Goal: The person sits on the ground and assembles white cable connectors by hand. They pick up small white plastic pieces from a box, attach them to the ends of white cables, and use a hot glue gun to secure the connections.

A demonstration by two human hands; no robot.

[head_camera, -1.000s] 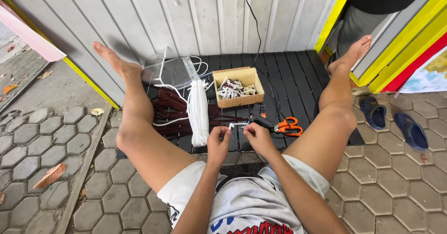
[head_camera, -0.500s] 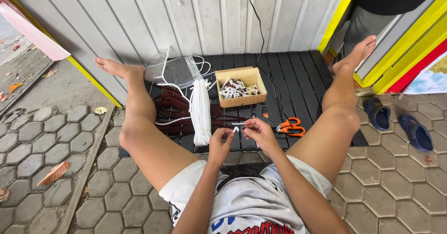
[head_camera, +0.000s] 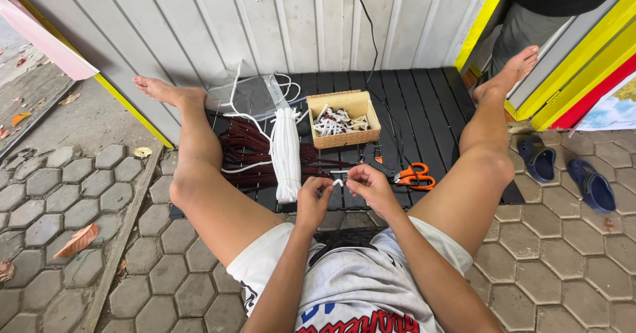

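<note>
Small white plastic piece (head_camera: pixel 338 182), pinched between the fingertips of both hands, sat at the near edge of the black slatted platform (head_camera: pixel 430 108), between the seated person's spread legs. Left hand (head_camera: pixel 314 196) closed its thumb and forefinger on the piece's left end; right hand (head_camera: pixel 368 186) closed its thumb and forefinger on the right end, remaining fingers curled. Neither hand was the nearer, since each touched the piece. Its long axis appeared to run left to right, from one hand to the other, though the piece was too small to be certain. Just beyond the left hand lay a tied bundle of white cords (head_camera: pixel 286 153), its long axis running near to far, resting across a heap of dark red cords (head_camera: pixel 246 153). Farther off, an open cardboard box of small white parts (head_camera: pixel 343 119) stood right of the bundle. Orange-handled scissors (head_camera: pixel 414 176) lay just right of the right hand, beside a thin black cable (head_camera: pixel 379 74) that dropped down the grey panelled wall (head_camera: pixel 199 28). Two dark blue sandals (head_camera: pixel 563 170) rested on the hexagonal paving (head_camera: pixel 99 200) at far right.
</note>
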